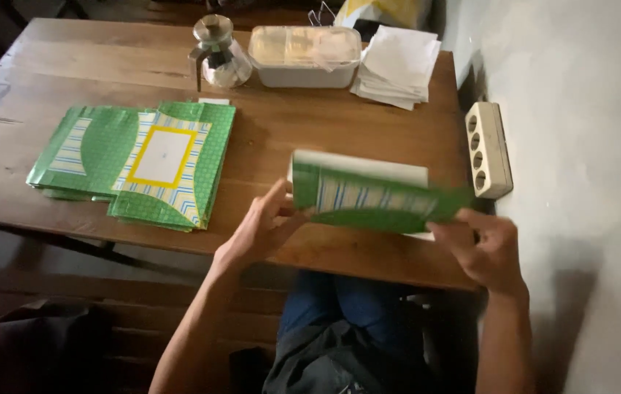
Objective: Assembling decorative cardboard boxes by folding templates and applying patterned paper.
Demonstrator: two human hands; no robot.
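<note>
Hands at work on a green sheet point(376, 201), held above the near edge of the bench point(288, 138). The sheet, a flat printed card with a striped blue-and-white band, is gripped at both ends: the left hand point(263, 226) is closed on its left edge, thumb on top, and the right hand point(489, 252) is closed on its right corner. A white sheet point(361, 164) is seen just behind it, touching or nearly so.

A stack point(139, 160) of like green cards lies flat on the bench to the left, well apart from the hands. At the far edge are set a glass jug point(219, 55), a lidded tub point(303, 55) and a pile of white papers point(398, 66); a socket strip point(487, 149) lies at the right edge.

For a clean fold, the card is best kept taut between both hands, with edges aligned before any crease is pressed; this is a judgement.

Motion blur softens the card's right end, so the right fingers' exact hold is hard to make out. The card's underside is hidden, and its fold state cannot be told.
</note>
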